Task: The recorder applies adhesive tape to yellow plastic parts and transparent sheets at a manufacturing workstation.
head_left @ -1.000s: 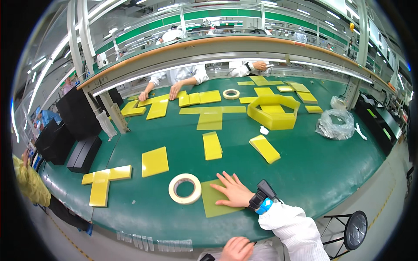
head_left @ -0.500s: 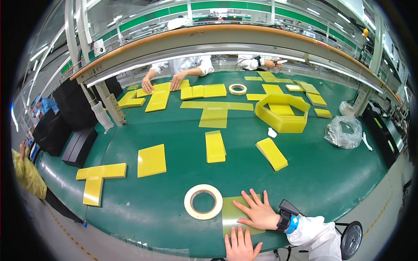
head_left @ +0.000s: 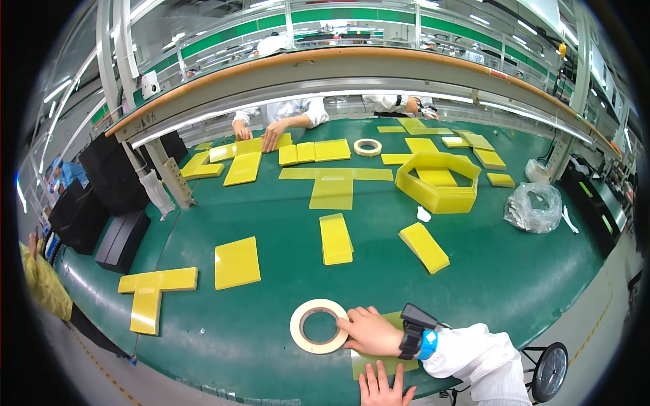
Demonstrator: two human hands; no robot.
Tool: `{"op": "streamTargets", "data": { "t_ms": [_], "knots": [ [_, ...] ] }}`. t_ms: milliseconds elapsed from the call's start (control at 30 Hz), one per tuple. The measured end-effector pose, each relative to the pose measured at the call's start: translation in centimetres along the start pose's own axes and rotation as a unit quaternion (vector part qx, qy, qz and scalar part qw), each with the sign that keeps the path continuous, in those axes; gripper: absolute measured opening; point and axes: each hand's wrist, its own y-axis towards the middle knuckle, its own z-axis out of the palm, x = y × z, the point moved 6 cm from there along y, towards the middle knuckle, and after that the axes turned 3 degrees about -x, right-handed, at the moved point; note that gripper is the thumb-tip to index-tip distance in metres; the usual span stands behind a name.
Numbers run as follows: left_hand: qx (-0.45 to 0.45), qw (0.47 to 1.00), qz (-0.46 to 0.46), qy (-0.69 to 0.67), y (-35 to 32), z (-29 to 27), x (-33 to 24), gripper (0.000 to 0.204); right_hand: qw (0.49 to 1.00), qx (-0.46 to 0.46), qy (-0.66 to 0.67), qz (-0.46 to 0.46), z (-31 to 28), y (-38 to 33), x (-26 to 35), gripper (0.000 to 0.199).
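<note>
A thin translucent yellow sheet (head_left: pixel 365 365) lies flat on the green table near its front edge, partly covered by my hands. My left hand (head_left: pixel 384 391) rests on the sheet's near edge, fingers stretched and open. Just beyond it, my right hand (head_left: pixel 374 331) reaches left across the sheet. Its fingers are closed on the right side of a roll of cream-coloured tape (head_left: pixel 299 326), which still lies flat on the table. The right wrist wears a black device and a blue band.
Farther off are yellow stacks: a T shape (head_left: pixel 145 301), a square (head_left: pixel 237 264), rectangular piles (head_left: pixel 336 238) (head_left: pixel 424 247) and a hexagonal ring (head_left: pixel 443 203). A clear plastic bag (head_left: pixel 531 208) lies right, black boxes (head_left: pixel 122 240) left. Across the table, a person's hands (head_left: pixel 274 134) touch yellow pieces.
My right hand has moved left off the sheet and closed on the tape roll's edge. My left hand stays flat on the sheet. The view has tilted slightly.
</note>
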Motion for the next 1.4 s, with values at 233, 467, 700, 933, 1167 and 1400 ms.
{"op": "streamTargets", "data": {
  "t_ms": [233, 467, 700, 933, 1167, 1400],
  "knots": [
    [0.002, 1.0, -0.01, -0.021, 0.1, -0.2, 0.0, 0.066, 0.987, -0.016, -0.073, -0.143, -0.7, 1.2, -0.2, 0.043],
    [0.017, 1.0, -0.01, -0.009, 0.1, 0.3, 0.1, 0.065, 0.991, -0.049, 0.091, -0.088, -0.9, 5.6, 0.4, 0.042],
    [-0.002, 1.0, -0.017, -0.005, 0.1, 0.1, 0.5, 0.064, 0.985, -0.127, 0.066, -0.096, -1.6, 9.6, -3.9, 0.059],
    [0.002, 1.0, -0.027, 0.002, 0.1, 0.1, 0.1, 0.063, 0.985, -0.116, -0.113, 0.06, 0.9, 9.4, -12.3, 0.058],
    [0.013, 0.999, -0.037, -0.005, 0.2, -0.4, 0.1, 0.061, 0.995, -0.086, -0.049, -0.002, -1.9, 2.0, -10.6, 0.037],
    [-0.035, 0.999, 0.003, 0.001, 0.6, -1.9, -0.4, 0.041, 0.978, -0.182, 0.055, 0.084, -4.3, -6.9, -11.6, 0.022]
  ]
}}
